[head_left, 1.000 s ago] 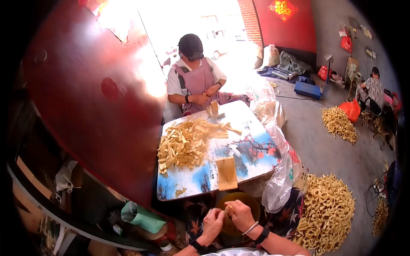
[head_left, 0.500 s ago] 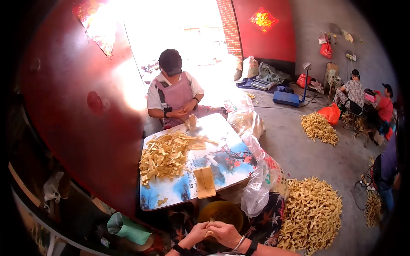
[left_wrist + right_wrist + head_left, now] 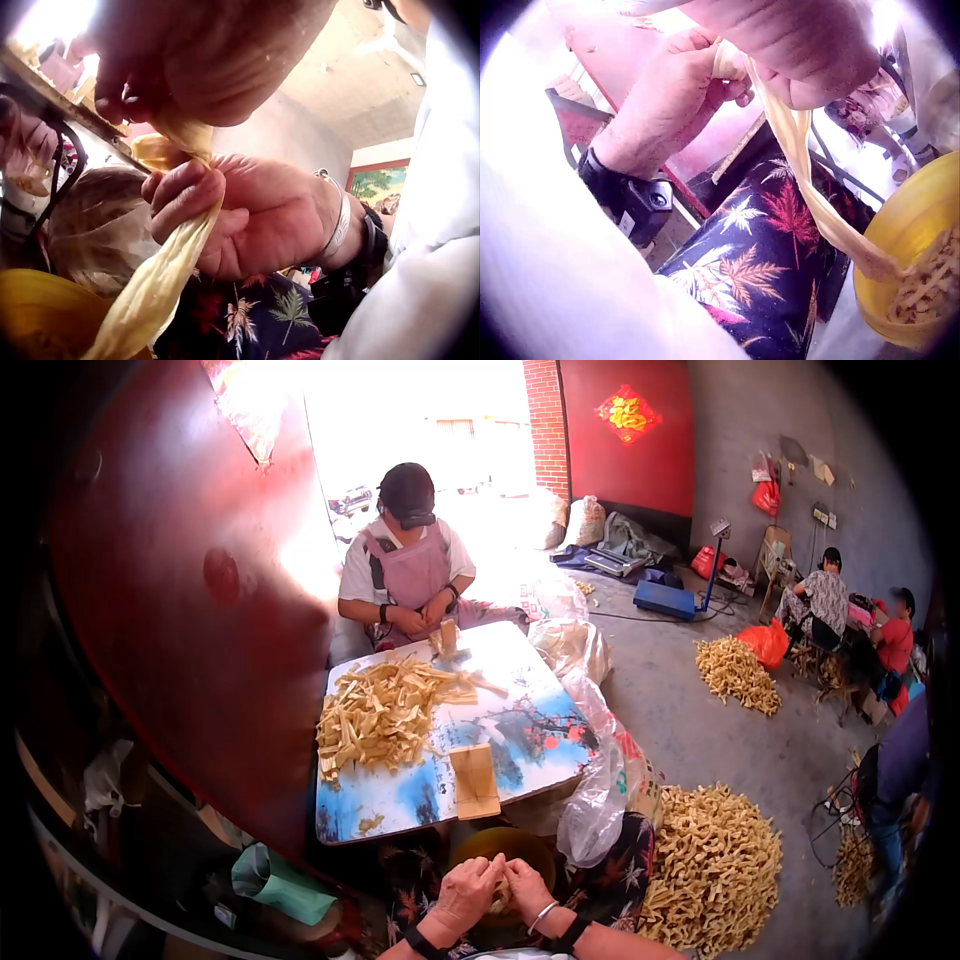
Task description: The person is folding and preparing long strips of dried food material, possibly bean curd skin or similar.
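A long, soft, pale yellow strip (image 3: 161,277) runs between my two hands and is looped near the fingers. My left hand (image 3: 466,890) pinches the looped part between thumb and fingers, as the right wrist view shows. My right hand (image 3: 525,890), with a silver bangle at its wrist, curls its fingers round the strip just beside the left. The strip's free end hangs down to the rim of a yellow basin (image 3: 900,202) holding small pale pieces. Both hands are close together over my lap, fingertips nearly meeting.
A painted table (image 3: 400,800) ahead bears a heap of yellow strips (image 3: 380,715) and an angled wooden block (image 3: 474,780). A person (image 3: 410,560) sits across it. To the right lies a large pile of knotted pieces (image 3: 710,870), beside a plastic bag (image 3: 590,810).
My hands were slightly apart a second ago and have come together at the strip. The head view has swung right, bringing more people at the far right into sight.
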The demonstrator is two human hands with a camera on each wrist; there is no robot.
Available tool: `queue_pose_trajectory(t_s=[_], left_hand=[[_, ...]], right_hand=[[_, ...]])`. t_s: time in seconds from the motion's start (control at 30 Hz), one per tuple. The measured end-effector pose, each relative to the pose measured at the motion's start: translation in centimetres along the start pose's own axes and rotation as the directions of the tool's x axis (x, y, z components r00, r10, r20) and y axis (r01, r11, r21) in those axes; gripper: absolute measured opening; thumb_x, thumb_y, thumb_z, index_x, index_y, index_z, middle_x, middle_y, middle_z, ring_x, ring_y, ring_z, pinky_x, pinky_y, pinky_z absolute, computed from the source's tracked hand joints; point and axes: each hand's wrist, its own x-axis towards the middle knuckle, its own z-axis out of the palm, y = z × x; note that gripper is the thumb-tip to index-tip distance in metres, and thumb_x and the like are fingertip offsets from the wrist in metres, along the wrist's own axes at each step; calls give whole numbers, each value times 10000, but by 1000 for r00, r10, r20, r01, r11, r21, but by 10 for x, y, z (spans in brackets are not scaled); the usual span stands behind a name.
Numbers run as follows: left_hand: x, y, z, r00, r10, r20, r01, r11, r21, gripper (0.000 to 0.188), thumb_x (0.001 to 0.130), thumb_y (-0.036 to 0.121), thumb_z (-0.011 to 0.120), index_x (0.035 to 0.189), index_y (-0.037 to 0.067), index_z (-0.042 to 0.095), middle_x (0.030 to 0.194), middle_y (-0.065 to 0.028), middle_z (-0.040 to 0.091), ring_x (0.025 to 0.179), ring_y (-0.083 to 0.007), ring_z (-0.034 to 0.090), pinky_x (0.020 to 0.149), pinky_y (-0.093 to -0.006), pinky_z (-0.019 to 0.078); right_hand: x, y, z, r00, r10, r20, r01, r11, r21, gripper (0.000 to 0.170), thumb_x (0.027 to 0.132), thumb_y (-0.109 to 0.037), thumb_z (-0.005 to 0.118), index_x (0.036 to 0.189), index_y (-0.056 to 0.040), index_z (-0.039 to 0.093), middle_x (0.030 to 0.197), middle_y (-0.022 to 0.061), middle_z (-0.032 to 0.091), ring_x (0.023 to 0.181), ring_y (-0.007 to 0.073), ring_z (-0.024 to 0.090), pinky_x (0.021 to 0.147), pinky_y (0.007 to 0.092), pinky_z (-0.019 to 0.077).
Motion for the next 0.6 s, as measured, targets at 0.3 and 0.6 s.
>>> queue_pose_trajectory(t_s=[0.3,0.6], left_hand=[[-14,-6,13,934,-346,85,353,933,-74,53,810,95,636,845,55,624,809,-124,585,772,-291,620,689,-369,520],[-23,-17,8,901,-415,124,398,680,-616,195,836,46,604,1025,16,643,919,-164,641,860,-340,644,762,-372,524]], right_hand=[[-12,-16,2,973,-104,204,151,961,-230,247,1000,-251,549,1053,-28,641,869,17,647,757,86,583,653,258,488],[-14,-15,-1,872,38,487,-245,897,368,315,1019,-280,537,1243,-65,591,1056,-32,636,938,47,572,798,244,500]])
